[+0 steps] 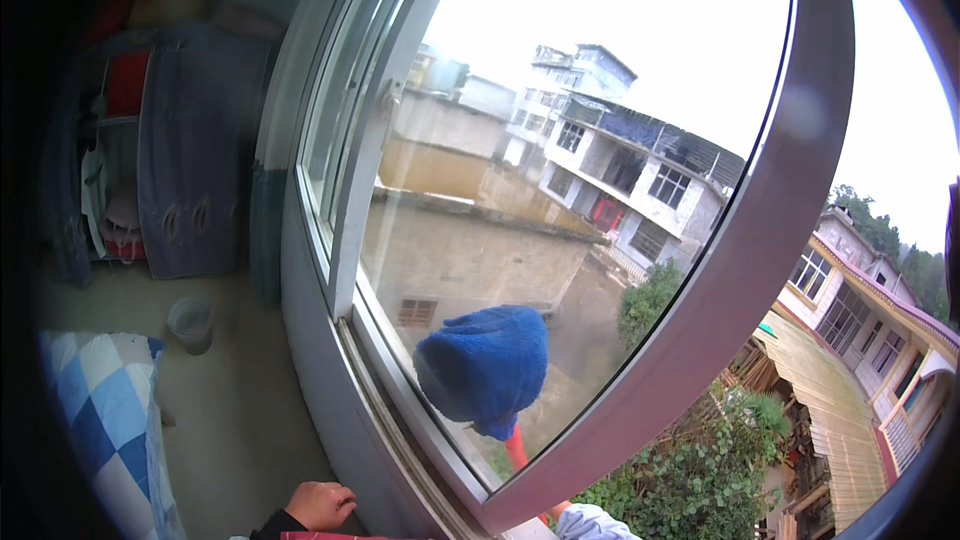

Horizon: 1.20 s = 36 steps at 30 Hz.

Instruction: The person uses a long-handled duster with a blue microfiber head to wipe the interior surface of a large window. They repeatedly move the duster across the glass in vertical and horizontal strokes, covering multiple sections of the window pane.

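Observation:
A fuzzy blue cloth [490, 365] lies against the far side of the window pane [600, 340], seen through the glass near its lower corner. My right arm reaches around the frame, its pale sleeve [595, 522] showing below and a red strip [515, 448] rising to the cloth. The cloth covers my right hand, which presses it to the glass. My left hand [322, 506] is at the lower edge, beside the wall under the window, fingers curled in with nothing seen in them.
The silvery window frame [690, 380] slants across the view above a sliding track [400, 440]. Indoors at left are a blue-and-white checked bed cover [110, 410], a bin [190, 325] and a fabric wardrobe [190, 160]. Outside are bushes [690, 460], a corrugated roof [830, 410] and houses.

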Available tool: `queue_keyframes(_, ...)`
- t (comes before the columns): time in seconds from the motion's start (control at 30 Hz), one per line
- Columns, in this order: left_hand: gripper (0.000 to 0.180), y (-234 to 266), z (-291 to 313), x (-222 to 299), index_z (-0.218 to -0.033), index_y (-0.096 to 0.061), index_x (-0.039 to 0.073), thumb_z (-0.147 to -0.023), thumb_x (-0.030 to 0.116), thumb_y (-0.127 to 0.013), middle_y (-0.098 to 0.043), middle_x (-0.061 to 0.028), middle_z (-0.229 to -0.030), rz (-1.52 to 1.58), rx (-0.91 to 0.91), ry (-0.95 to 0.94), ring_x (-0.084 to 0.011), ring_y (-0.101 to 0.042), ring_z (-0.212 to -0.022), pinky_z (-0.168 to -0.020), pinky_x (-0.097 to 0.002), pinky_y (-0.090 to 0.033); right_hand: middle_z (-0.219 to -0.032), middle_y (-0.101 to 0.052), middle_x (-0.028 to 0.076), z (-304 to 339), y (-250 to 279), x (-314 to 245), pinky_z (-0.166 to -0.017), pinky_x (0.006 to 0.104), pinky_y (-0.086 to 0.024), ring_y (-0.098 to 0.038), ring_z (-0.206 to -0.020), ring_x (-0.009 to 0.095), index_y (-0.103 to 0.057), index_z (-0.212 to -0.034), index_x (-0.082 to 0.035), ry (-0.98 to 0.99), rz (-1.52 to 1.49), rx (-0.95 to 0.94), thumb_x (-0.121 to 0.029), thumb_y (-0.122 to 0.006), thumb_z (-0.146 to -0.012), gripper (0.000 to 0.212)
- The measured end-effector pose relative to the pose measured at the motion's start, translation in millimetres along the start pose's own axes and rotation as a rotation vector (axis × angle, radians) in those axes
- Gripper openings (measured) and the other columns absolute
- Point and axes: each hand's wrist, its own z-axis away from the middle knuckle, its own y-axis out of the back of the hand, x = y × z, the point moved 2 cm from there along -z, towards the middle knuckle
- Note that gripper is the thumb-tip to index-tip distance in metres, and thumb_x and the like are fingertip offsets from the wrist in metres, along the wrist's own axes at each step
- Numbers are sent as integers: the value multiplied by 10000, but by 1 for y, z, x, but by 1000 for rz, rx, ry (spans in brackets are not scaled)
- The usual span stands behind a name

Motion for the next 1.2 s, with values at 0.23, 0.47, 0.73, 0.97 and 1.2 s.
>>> queue_keyframes(0.23,172,-8,-17,0,-883,-702,126,-796,262,-642,-683,-64,-818,-5,-43,-100,-272,-659,-755,-655,-395,-532,-479,-448,-23,15,29,-75,-344,271,-316,-437,-372,105,-515,-693,-89,148,-7,145,-123,-621,-810,161)
queue_keyframes(0.47,185,3,-41,8,-886,-708,119,-811,272,-634,-687,-77,-832,108,-31,-142,-267,-667,-760,-674,-376,-542,-464,-443,-26,23,101,-247,-342,271,-321,-439,-365,107,-511,-657,-89,453,50,392,-121,-621,-817,197)
queue_keyframes(0.73,169,45,-68,27,-884,-711,48,-793,185,-675,-693,-120,-842,424,128,-169,-280,-671,-750,-659,-337,-534,-532,-515,37,-17,192,-504,-329,270,-397,-501,-382,126,-509,-706,-44,950,-133,343,-42,-606,-821,151)
queue_keyframes(0.97,151,58,-88,65,-891,-702,60,-810,184,-669,-678,-125,-826,401,130,-398,-300,-658,-759,-668,-371,-527,-577,-534,16,-61,127,-338,-345,283,-442,-539,-423,134,-488,-753,-85,844,-267,227,-17,-669,-805,200)
queue_keyframes(1.2,128,50,-68,29,-869,-678,46,-814,152,-632,-666,-164,-857,301,180,-295,-353,-636,-783,-702,-423,-512,-583,-519,-35,-3,48,-82,-431,250,-421,-523,-493,79,-525,-696,-105,325,59,398,-63,-741,-759,229)
